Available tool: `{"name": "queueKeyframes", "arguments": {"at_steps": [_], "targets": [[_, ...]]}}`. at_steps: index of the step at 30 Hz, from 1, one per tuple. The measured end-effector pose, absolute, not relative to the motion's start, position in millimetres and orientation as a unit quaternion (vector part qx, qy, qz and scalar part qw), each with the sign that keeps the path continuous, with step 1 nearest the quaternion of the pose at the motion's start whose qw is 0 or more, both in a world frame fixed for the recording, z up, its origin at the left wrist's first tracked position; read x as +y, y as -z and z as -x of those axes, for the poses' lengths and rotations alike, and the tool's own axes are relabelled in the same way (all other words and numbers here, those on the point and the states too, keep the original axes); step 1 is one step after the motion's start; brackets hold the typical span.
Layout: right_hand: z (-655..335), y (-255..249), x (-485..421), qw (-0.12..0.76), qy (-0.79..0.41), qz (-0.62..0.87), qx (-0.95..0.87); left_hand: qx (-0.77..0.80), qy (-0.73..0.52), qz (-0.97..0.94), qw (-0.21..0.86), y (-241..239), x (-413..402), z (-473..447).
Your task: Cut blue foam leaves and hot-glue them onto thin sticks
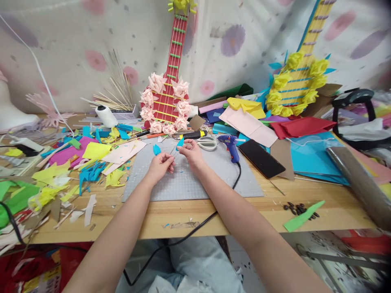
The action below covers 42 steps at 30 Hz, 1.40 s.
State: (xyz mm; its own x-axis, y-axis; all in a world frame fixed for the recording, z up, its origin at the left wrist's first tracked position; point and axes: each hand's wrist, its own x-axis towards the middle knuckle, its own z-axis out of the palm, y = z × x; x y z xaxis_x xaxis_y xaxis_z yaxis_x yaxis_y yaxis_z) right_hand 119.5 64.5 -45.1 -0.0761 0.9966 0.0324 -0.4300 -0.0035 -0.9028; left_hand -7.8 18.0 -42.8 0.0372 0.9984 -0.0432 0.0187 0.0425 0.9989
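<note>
Over the grey cutting mat [189, 187] my two hands are close together. My right hand [193, 155] pinches a small blue paper leaf [180, 143] between thumb and fingertips. Closed in a pinch, my left hand [160, 166] holds what looks like a thin stick [173, 153] that points toward the right hand. A second blue paper leaf [157, 149] shows just behind the left fingers; whether it is held or lies on the mat I cannot tell. White-handled scissors [207, 143] and a blue glue gun [229, 147] lie to the right of my hands.
A red paper guitar [166, 103] with pink flowers and a yellow guitar [295, 87] stand at the back. Paper scraps [91, 173] cover the left side. A black phone [262, 158] and stacked coloured paper [314, 158] lie right. The glue gun's cord [195, 230] crosses the table edge.
</note>
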Motion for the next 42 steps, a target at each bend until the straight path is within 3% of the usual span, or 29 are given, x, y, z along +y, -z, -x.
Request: {"name": "queueKeyframes", "arguments": {"at_steps": [13, 21, 31, 42], "targets": [[-117, 41, 54, 0.464, -0.730, 0.308, -0.396, 0.483, -0.509, -0.482, 0.524, 44, 20, 13], [-129, 50, 65, 0.558, -0.562, 0.419, -0.444, 0.493, -0.519, -0.473, 0.514, 44, 20, 14], [-122, 48, 57, 0.497, -0.606, 0.399, -0.475, 0.494, -0.487, -0.482, 0.534, 41, 19, 14], [-115, 48, 55, 0.516, -0.623, 0.373, -0.454, 0.489, -0.469, -0.503, 0.537, 44, 19, 13]]}}
